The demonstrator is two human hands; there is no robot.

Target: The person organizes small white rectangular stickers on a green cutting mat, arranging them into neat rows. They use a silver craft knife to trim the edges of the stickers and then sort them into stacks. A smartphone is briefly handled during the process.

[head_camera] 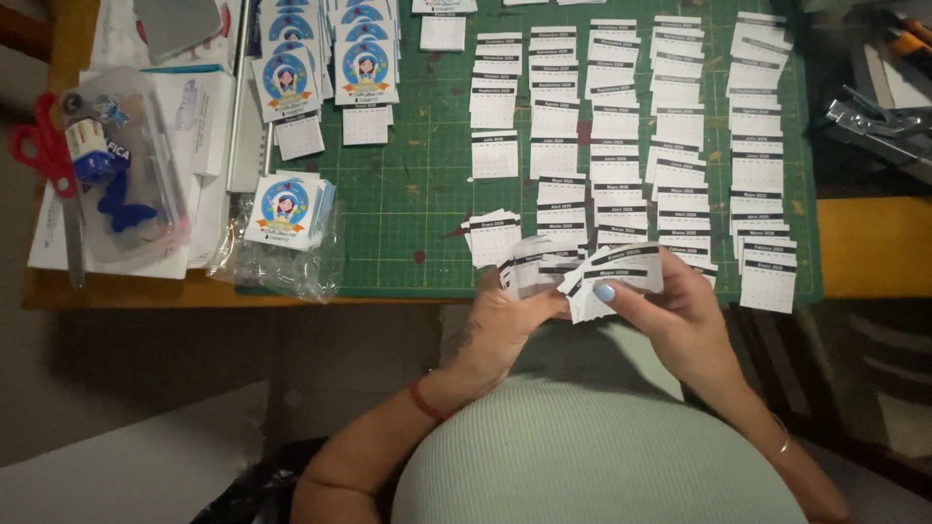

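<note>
While both hands sit at the near edge of the green cutting mat (408, 194), I am holding small white calendar slips, each with a dark header bar. My left hand (500, 325) is curled closed around a short stack of slips (529, 270), thumb on top, fingers beneath. My right hand (670, 315) is also closed, pinching a fanned bundle of slips (616, 281) between thumb and fingers, the painted thumbnail pressed on the fan's lower edge. The two bundles touch where the hands meet, just off the mat's edge at 6 o'clock.

Beyond them, from 11 round to 2 o'clock, the mat carries five columns of overlapping month slips (621, 146), laid like shingles and running away from me. At 9 o'clock a clear plastic bag (291, 257) holds square cards with a round blue picture (283, 209), and more of those cards (325, 58) lie at 10 o'clock. Red-handled scissors (44, 155) rest at the far left by a clear pouch (126, 175); metal tools (874, 126) lie at 3 o'clock.

I judge the step in hand to be collating: slips gathered from the columns are being ordered into one set. What comes next calls, I think, for squaring the fan against the stack without letting loose slips slide out, keeping the header bars facing one way.
</note>
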